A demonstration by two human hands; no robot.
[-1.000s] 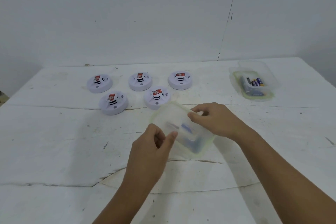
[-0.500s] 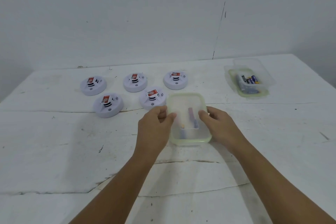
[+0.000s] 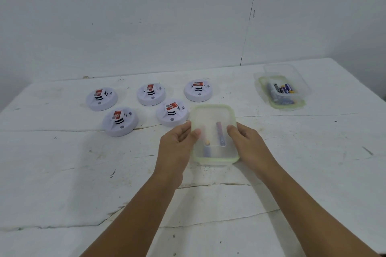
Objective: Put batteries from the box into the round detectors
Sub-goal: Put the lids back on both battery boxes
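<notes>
Five detectors (image 3: 146,106) sit in two rows left of centre, back half of the table (image 3: 62,173); nearest one (image 3: 172,113) lies just beside the lidded box (image 3: 214,134). Left hand (image 3: 177,148) grips the box's left edge, fingers curled on the lid rim. Box mid-table, lid on, batteries (image 3: 220,133) dim inside. Right hand (image 3: 248,144) grips the right edge, thumb on the lid. Second box (image 3: 282,87), open, holding batteries, near the far right corner. Bare cracked surface all along the near edge and to the right.
</notes>
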